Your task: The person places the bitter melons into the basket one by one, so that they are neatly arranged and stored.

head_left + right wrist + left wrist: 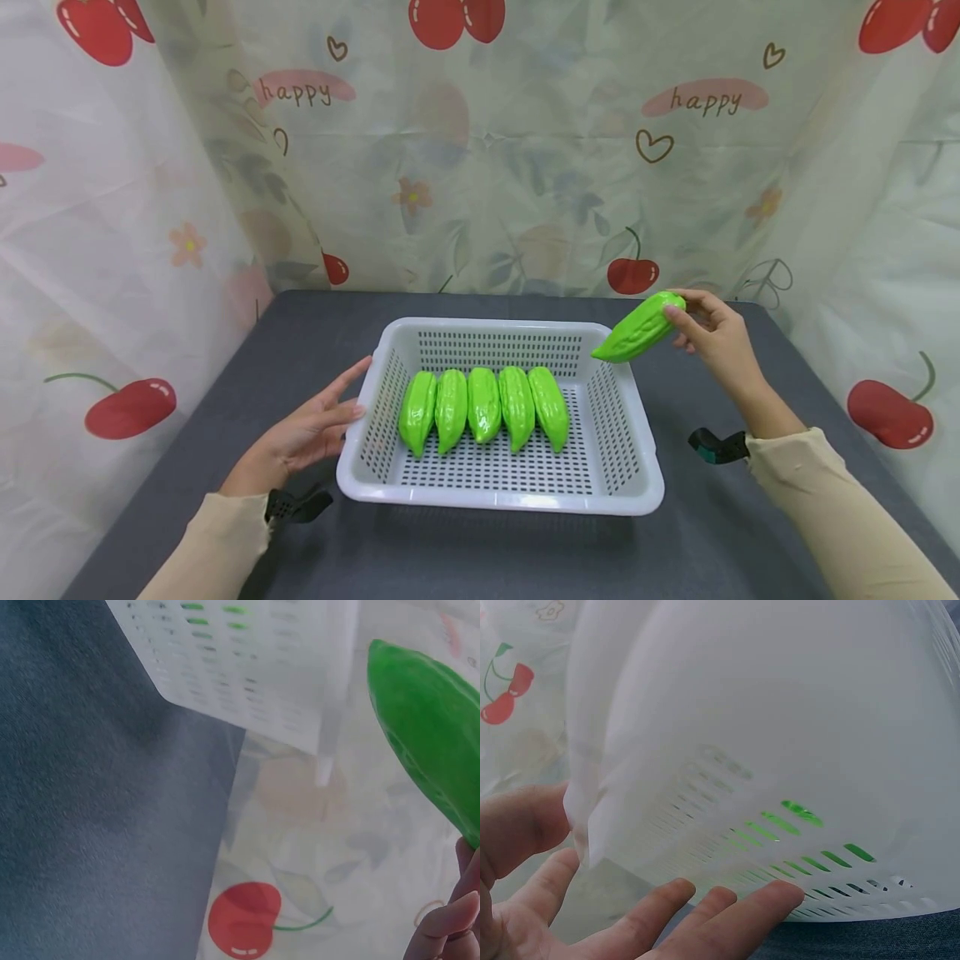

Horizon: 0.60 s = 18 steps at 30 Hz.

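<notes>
A bright green, glossy bitter melon is pinched at its thick end between the thumb and fingers of my right hand. It is raised over the right rim of a white slotted plastic basket, pointed tip toward the basket. Inside the basket, several more bitter melons lie side by side in a row, left of middle. My left hand touches the basket's left side, its fingers spread and nearly straight. From the left wrist, the fingers lie along the slotted outer wall, with green showing through the slots.
The basket stands on a dark grey table. A pale curtain printed with cherries, hearts and "happy" hangs behind the table and along both sides. Each wrist wears a black strapped device.
</notes>
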Each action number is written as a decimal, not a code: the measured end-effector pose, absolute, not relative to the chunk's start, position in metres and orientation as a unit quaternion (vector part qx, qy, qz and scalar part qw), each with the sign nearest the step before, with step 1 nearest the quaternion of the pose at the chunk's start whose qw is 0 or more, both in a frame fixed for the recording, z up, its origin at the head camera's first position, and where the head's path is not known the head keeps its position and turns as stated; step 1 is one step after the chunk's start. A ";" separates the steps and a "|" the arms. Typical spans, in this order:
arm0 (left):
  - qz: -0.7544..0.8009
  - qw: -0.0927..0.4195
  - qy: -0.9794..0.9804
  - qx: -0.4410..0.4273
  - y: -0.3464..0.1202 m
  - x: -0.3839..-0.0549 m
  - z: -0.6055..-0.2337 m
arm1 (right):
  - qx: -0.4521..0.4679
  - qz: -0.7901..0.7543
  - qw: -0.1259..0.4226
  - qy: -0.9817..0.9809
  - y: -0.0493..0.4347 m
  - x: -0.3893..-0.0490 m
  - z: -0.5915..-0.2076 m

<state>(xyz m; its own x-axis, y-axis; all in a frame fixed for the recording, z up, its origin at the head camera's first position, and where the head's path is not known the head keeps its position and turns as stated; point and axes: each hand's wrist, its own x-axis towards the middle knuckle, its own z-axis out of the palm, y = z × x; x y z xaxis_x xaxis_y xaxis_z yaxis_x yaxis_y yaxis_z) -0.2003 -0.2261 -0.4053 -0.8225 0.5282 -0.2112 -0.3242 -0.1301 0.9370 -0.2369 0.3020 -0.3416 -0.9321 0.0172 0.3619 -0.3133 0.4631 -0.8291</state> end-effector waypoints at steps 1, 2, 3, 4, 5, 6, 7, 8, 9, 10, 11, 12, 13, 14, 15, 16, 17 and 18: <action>0.746 0.285 0.596 0.085 -0.226 -0.200 -0.405 | 0.093 0.511 0.158 -0.840 0.301 -0.237 -0.343; 0.746 0.284 0.597 0.084 -0.226 -0.200 -0.405 | 0.097 0.510 0.153 -0.841 0.299 -0.237 -0.344; 0.746 0.283 0.597 0.084 -0.226 -0.200 -0.405 | 0.100 0.510 0.149 -0.841 0.298 -0.236 -0.345; 0.745 0.283 0.598 0.083 -0.226 -0.200 -0.405 | 0.105 0.510 0.145 -0.842 0.296 -0.237 -0.346; 0.745 0.282 0.599 0.082 -0.226 -0.200 -0.405 | 0.108 0.508 0.141 -0.843 0.295 -0.237 -0.347; 0.745 0.282 0.599 0.081 -0.226 -0.200 -0.405 | 0.111 0.506 0.136 -0.844 0.293 -0.237 -0.348; 0.745 0.282 0.599 0.080 -0.226 -0.200 -0.405 | 0.114 0.503 0.133 -0.846 0.292 -0.237 -0.349; 0.745 0.282 0.599 0.080 -0.226 -0.200 -0.405 | 0.114 0.500 0.129 -0.849 0.290 -0.238 -0.350; 0.746 0.282 0.598 0.080 -0.226 -0.199 -0.405 | 0.116 0.495 0.125 -0.852 0.288 -0.238 -0.350; 0.746 0.282 0.598 0.080 -0.226 -0.199 -0.405 | 0.117 0.488 0.121 -0.856 0.287 -0.238 -0.351; 0.747 0.282 0.597 0.080 -0.226 -0.199 -0.405 | 0.117 0.481 0.117 -0.861 0.285 -0.239 -0.353; 0.747 0.282 0.597 0.081 -0.226 -0.199 -0.405 | 0.118 0.474 0.112 -0.865 0.284 -0.239 -0.354; 0.747 0.282 0.596 0.081 -0.226 -0.199 -0.404 | 0.118 0.468 0.107 -0.869 0.283 -0.239 -0.354; 0.747 0.281 0.596 0.079 -0.226 -0.199 -0.405 | 0.118 0.462 0.101 -0.873 0.281 -0.239 -0.355; 0.747 0.281 0.597 0.079 -0.226 -0.199 -0.405 | 0.119 0.457 0.094 -0.876 0.280 -0.239 -0.356; 0.748 0.281 0.597 0.077 -0.226 -0.199 -0.405 | 0.120 0.452 0.089 -0.879 0.278 -0.239 -0.357; 0.748 0.280 0.598 0.075 -0.226 -0.199 -0.405 | 0.122 0.450 0.083 -0.881 0.277 -0.240 -0.357; 0.748 0.279 0.598 0.074 -0.226 -0.199 -0.405 | 0.123 0.447 0.078 -0.882 0.276 -0.240 -0.358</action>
